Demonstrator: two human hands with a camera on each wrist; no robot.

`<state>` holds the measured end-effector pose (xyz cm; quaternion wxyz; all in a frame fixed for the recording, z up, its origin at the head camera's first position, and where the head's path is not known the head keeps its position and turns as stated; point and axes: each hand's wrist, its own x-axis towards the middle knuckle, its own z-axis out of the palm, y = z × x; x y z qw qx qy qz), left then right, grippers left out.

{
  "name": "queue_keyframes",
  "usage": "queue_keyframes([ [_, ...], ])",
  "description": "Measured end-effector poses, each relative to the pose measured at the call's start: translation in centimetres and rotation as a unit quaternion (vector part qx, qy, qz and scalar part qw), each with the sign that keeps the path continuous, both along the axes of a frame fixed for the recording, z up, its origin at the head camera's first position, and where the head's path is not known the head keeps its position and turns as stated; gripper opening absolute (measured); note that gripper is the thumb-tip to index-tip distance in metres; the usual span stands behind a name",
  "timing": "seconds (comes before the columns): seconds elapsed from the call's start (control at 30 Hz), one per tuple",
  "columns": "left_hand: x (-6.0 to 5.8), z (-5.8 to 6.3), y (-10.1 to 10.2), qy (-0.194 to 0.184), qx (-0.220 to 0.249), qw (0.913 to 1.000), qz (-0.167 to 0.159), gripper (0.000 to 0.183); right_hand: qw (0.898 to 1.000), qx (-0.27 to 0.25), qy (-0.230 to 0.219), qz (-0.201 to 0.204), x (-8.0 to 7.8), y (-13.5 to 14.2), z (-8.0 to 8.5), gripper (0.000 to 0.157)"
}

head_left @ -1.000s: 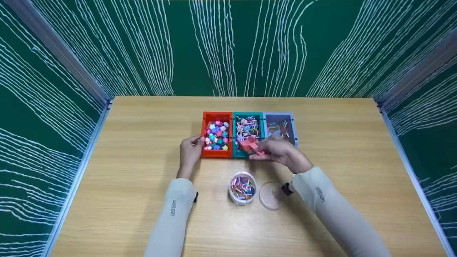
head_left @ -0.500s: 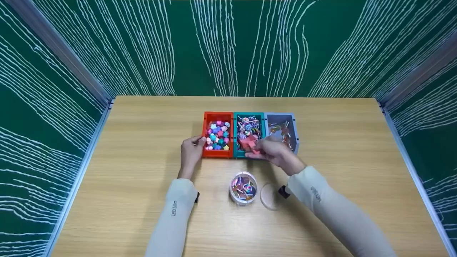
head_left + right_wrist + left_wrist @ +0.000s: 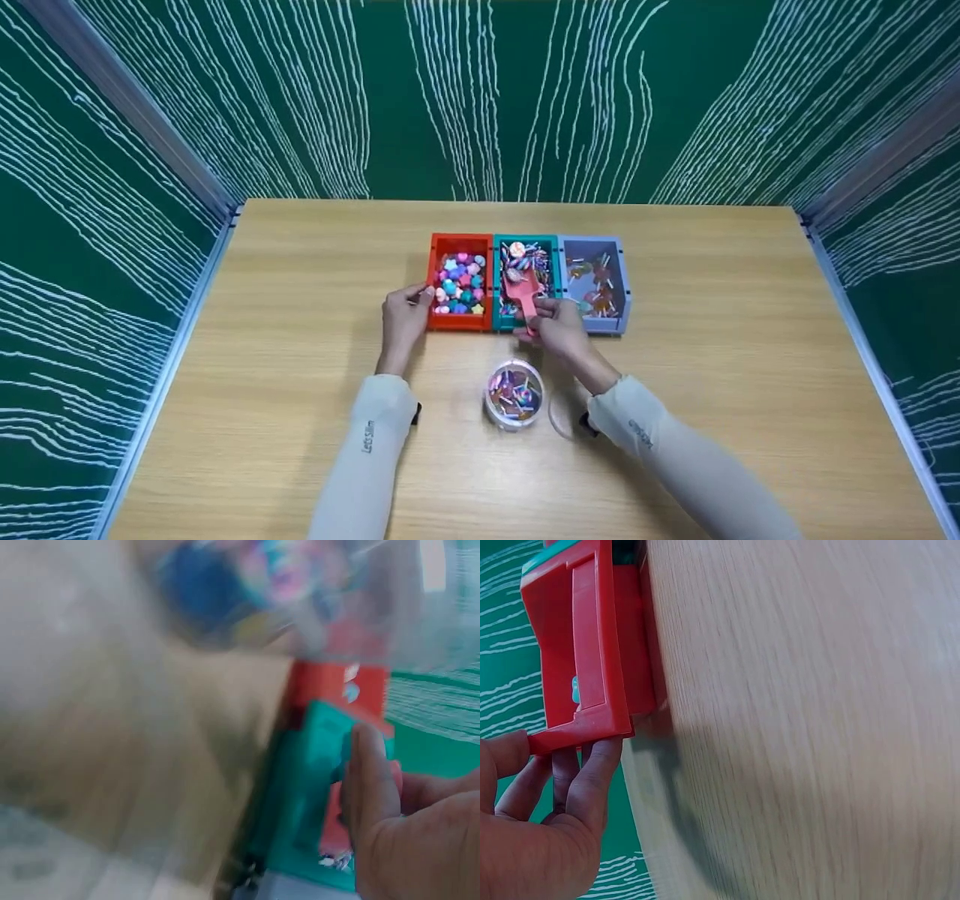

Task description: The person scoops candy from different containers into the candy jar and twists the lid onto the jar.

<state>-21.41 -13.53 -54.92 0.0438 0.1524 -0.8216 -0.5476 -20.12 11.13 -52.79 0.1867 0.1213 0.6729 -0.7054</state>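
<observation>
Pinched between thumb and fingers of my left hand (image 3: 403,322) is the left wall of a red bin (image 3: 460,322), filled with colourful star-shaped and round beads. In my right hand (image 3: 561,330) is the handle of a pink scoop (image 3: 529,306). Its bowl lies over the small lollipop-like charms in the teal bin (image 3: 525,238), with a round swirled charm at the bowl's far edge. The left wrist view shows the thumb above the red wall (image 3: 581,736) and fingers beneath it. Blurred in the right wrist view, the fingers hide much of the scoop.
A lavender bin (image 3: 624,292) with some amber-coloured charms joins the teal bin's right side. In front of the bins stands a clear jar (image 3: 513,424) holding mixed charms, its round lid (image 3: 556,416) flat beside it, partly under the right forearm. Green walls enclose the wooden table (image 3: 300,300).
My right hand has shifted toward me and turned, so the scoop's bowl now points away over the teal bin. More of the lavender bin shows. The left hand keeps its grip on the red bin.
</observation>
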Motion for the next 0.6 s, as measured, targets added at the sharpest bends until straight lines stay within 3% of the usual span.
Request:
queue_keyframes([
  [0.27,0.0,0.3,0.0,-0.007,0.008,0.9999,0.003,0.027,1.000,0.007,0.013,-0.004,0.1,0.7,-1.1,0.051],
  [0.43,0.0,0.0,0.0,0.005,0.005,0.9999,0.007,0.027,0.999,-0.017,0.030,-0.019,0.6,0.8,-1.6,0.052],
  [0.6,0.1,-0.1,-0.1,0.001,0.009,0.9999,0.010,0.027,0.999,-0.019,0.020,-0.021,1.0,1.2,-1.9,0.053],
])
